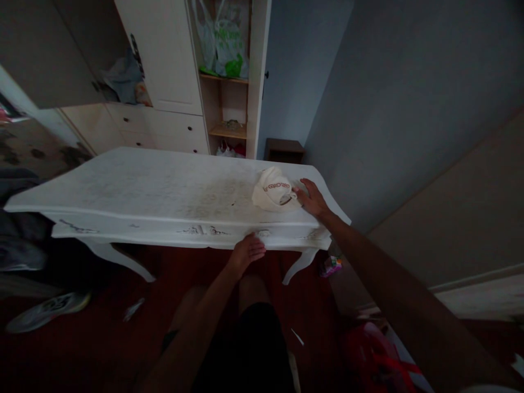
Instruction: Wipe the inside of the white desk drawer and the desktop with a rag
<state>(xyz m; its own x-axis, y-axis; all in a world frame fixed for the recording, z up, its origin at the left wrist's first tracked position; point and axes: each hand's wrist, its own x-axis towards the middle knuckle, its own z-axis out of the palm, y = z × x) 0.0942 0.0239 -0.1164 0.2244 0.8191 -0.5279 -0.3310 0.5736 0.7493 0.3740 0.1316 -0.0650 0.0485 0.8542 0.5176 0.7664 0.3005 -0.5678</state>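
Observation:
On the right part of a white table point(164, 180) lies a crumpled cream cloth item point(268, 191) with reddish-brown lettering and a small loop at its right side. My right hand point(314, 201) is at that side, fingertips touching the cloth edge, fingers apart. I cannot see it gripping the cloth. My left hand point(246, 252) is at the table's front edge, just below and left of a carved drawer ornament point(263, 233). Its fingers stretch to the right and hold nothing visible.
Behind the table stands a white wardrobe point(172, 60), one section open with plastic bags point(229, 46) on a shelf. A small brown cabinet point(284, 150) sits by the grey wall. Below are a shoe point(49, 312), a small colourful box point(331, 266) and a red bag point(364, 349).

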